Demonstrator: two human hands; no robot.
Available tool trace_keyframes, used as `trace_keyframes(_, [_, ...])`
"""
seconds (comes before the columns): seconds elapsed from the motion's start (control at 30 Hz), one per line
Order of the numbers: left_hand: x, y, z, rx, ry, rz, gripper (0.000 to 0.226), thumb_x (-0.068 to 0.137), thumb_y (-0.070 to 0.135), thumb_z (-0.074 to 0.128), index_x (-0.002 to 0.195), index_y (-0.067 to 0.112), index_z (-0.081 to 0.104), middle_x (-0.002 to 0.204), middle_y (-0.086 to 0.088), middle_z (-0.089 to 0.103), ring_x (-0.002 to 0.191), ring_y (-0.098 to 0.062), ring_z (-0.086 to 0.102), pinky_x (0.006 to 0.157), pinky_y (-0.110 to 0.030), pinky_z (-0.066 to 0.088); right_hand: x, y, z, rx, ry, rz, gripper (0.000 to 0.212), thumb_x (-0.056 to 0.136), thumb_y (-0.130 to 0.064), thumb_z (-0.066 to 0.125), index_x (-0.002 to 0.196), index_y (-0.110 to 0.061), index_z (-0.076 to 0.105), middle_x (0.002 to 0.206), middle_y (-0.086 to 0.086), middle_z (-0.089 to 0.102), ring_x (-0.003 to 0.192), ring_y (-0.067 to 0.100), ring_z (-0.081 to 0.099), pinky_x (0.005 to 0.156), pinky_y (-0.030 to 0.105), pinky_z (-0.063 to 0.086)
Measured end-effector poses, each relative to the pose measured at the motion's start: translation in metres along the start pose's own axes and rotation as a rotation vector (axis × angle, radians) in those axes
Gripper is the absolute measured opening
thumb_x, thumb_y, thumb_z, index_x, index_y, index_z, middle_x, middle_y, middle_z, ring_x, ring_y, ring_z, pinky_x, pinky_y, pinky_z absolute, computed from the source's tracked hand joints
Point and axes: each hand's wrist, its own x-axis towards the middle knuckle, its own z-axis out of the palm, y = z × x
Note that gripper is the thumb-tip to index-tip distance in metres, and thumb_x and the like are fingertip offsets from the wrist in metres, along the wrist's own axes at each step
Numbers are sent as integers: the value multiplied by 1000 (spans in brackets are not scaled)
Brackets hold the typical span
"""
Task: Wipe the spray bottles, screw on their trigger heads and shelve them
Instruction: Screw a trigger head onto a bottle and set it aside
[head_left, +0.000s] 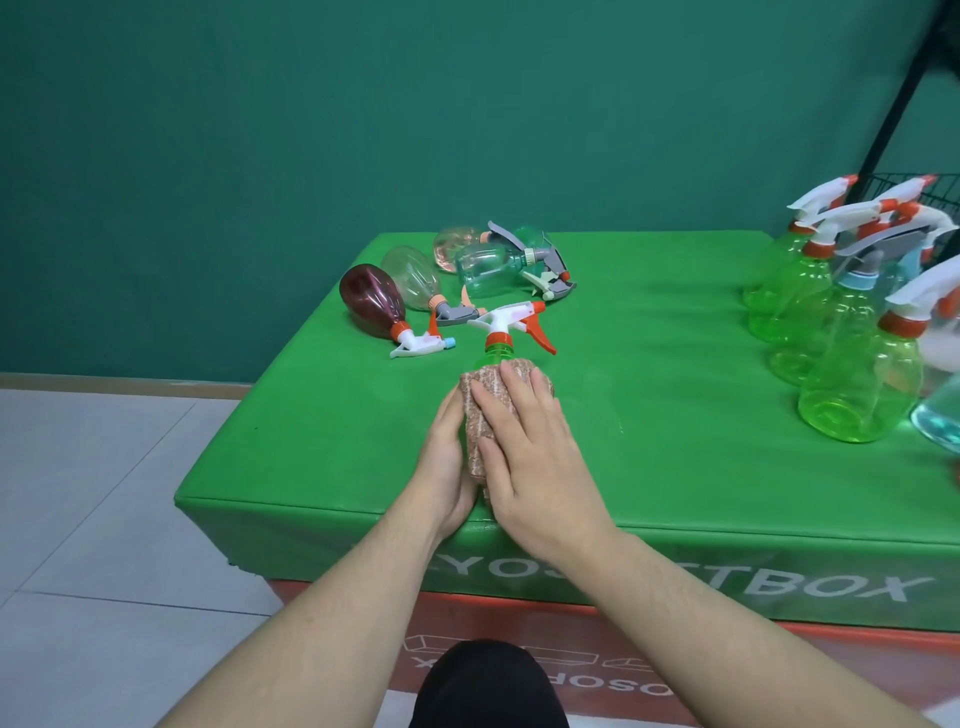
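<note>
A green spray bottle with a white and orange trigger head lies on the green table, neck pointing away from me. A pinkish cloth is wrapped over its body. My left hand holds the bottle from the left side. My right hand lies flat on top and presses the cloth onto the bottle. Most of the bottle's body is hidden under cloth and hands.
Several bottles lie in a heap at the back left: a dark red one, clear ones with grey heads. Several upright green bottles stand at the right, by a black wire rack. Tiled floor lies to the left.
</note>
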Motion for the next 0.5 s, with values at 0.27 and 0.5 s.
trace_keyframes(0.27, [-1, 2, -2, -77, -34, -12, 41, 105, 34, 45, 137, 17, 64, 122, -9, 74, 105, -20, 73, 84, -35, 61, 45, 4, -5, 113, -91, 98, 61, 100, -43, 20, 159, -28, 27, 169, -1, 13, 156, 22, 3, 127, 46, 8])
trace_keyframes(0.5, [4, -3, -4, -60, -25, 18, 60, 88, 39, 67, 142, 14, 59, 128, -17, 69, 101, -27, 67, 83, -38, 55, 74, 7, -18, 295, -167, 311, 50, 108, -29, 33, 158, -28, 30, 169, 0, 11, 154, 20, 16, 123, 35, 15])
